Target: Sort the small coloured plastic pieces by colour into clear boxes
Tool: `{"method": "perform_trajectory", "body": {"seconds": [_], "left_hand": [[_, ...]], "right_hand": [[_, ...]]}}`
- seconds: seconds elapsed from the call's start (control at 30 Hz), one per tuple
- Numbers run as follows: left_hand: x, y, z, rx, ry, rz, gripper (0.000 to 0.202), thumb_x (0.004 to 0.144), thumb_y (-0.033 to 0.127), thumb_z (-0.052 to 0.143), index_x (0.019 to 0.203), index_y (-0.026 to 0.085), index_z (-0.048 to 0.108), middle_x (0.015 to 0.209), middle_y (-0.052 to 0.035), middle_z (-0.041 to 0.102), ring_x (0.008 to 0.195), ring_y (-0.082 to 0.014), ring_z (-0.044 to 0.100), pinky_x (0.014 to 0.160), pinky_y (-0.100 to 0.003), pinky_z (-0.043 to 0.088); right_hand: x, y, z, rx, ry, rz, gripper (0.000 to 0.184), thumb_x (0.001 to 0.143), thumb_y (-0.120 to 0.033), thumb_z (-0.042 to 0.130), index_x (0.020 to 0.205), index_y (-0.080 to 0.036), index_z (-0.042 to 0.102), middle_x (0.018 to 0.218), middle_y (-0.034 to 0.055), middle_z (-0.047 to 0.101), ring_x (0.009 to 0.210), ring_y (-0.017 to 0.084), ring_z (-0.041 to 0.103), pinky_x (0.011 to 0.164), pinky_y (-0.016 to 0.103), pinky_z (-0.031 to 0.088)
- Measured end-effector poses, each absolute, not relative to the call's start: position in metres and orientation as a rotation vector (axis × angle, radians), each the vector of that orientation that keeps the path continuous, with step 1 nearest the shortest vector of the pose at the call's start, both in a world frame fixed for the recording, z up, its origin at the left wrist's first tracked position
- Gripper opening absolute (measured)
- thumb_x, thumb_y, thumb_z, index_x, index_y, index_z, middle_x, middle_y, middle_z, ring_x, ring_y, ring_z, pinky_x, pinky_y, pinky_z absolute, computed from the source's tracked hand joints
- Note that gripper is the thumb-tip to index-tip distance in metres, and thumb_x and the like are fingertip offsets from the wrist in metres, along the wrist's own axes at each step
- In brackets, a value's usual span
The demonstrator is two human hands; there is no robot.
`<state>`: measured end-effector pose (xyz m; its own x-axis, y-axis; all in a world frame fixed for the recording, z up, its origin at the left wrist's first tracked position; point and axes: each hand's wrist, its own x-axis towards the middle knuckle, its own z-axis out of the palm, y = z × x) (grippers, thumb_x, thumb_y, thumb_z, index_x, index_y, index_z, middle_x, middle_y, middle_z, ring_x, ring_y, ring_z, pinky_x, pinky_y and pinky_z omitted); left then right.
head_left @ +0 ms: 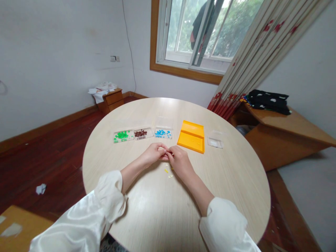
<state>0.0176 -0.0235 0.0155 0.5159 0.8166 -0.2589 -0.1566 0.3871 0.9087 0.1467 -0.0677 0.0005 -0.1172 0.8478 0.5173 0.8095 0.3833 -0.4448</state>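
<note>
My left hand and my right hand meet over the middle of a round pale wooden table. The fingertips of both are pinched together on something tiny that I cannot make out. A few small yellow and pale pieces lie on the table just under my hands. Beyond them stand a clear tray of green pieces, a clear tray of dark brown pieces, a clear tray of blue pieces, an open orange case and a clear tray of white pieces.
A low wooden desk with a dark spotted cloth stands at the right under a curtain. A small wooden bedside cabinet with papers stands at the far wall. Crumpled paper lies on the dark floor at left.
</note>
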Motion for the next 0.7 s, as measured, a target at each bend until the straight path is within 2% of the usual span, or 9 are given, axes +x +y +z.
{"method": "perform_trajectory", "body": {"seconds": [0.37,0.57,0.7], "left_hand": [[0.0162,-0.0227,0.0149,0.851,0.812,0.753,0.015,0.077,0.000,0.060,0.069,0.010,0.053,0.060,-0.0056,0.067,0.055,-0.0109,0.066,0.060,-0.020,0.055],[0.0169,-0.0232,0.0139,0.812,0.821,0.748,0.018,0.082,-0.001,0.051,0.068,0.011,0.053,0.058,-0.0038,0.065,0.054,-0.0093,0.064,0.063,-0.021,0.055],[0.0144,-0.0208,0.0153,0.766,0.730,0.686,0.016,0.081,-0.001,0.051,0.068,0.007,0.057,0.064,-0.0085,0.066,0.059,-0.0115,0.065,0.067,-0.024,0.055]], "right_hand": [[0.1447,-0.0688,0.0034,-1.393,-1.819,0.084,0.015,0.084,-0.011,0.052,0.073,-0.017,0.062,0.071,0.0043,0.065,0.065,0.016,0.059,0.062,0.025,0.045],[0.1435,-0.0688,0.0027,-1.366,-1.836,0.043,0.016,0.085,-0.010,0.050,0.078,-0.017,0.064,0.074,0.0052,0.066,0.069,0.017,0.061,0.064,0.027,0.047],[0.1434,-0.0684,0.0018,-1.343,-1.881,-0.017,0.017,0.087,-0.011,0.048,0.082,-0.016,0.063,0.076,0.0067,0.065,0.072,0.018,0.060,0.066,0.028,0.047]]}}
